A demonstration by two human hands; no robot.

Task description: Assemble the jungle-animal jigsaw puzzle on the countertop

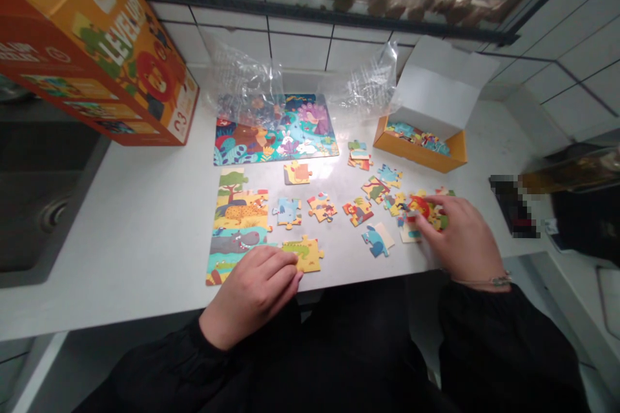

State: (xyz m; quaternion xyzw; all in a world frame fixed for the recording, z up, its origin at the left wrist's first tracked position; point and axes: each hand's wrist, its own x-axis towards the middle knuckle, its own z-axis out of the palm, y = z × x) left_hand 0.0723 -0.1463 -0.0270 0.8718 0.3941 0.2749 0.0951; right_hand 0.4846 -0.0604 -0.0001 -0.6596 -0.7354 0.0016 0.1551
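My left hand (256,287) rests with curled fingers on the yellow crocodile piece (305,251), pressing it against the joined block of puzzle pieces (237,222) at the counter's front. My right hand (458,232) lies over a small heap of loose pieces and pinches a red and yellow piece (420,208) between thumb and fingers. Several loose pieces (358,210) are scattered between the two hands. A finished puzzle picture (276,129) lies farther back.
A large orange puzzle box (92,45) stands at the back left. An open yellow box (419,142) with more pieces and a white lid sits at the back right. Clear plastic bags (242,80) lie behind the finished picture. A sink (39,206) is left.
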